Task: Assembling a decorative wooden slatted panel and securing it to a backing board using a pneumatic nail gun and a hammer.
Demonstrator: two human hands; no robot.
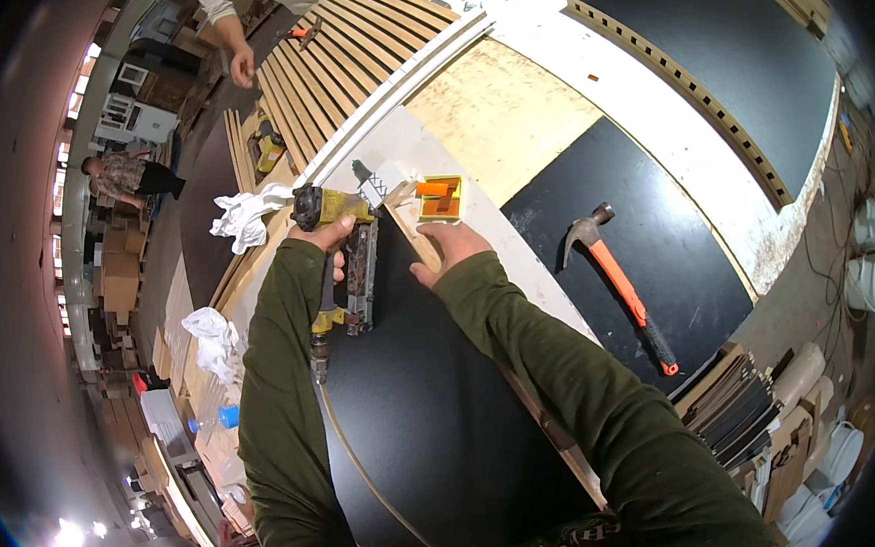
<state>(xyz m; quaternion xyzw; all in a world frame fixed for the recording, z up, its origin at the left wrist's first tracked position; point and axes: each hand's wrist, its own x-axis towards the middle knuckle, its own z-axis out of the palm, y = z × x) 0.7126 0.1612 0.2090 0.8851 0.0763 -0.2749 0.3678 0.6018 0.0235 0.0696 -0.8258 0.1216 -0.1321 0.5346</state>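
My left hand (327, 238) is wrapped round the grip of a yellow and black air nail gun (359, 268). Its nose points toward the end of a narrow wooden strip (417, 239); whether they touch I cannot tell. An air hose (356, 449) runs from the gun toward my body. My right hand (453, 244) grips the strip, thumb on one side and fingers on the other. Below both hands lies a large black panel (426, 405). Just beyond my right fingers stands a small yellow box (443, 209) with orange pieces in it.
A claw hammer (618, 277) with an orange handle lies on another black panel (544, 207) at right. White cloths (244, 221) lie at left. At the far side, another person's hand (243, 67) hangs beside a slatted wooden panel (330, 69). A notched dark panel (714, 46) sits far right.
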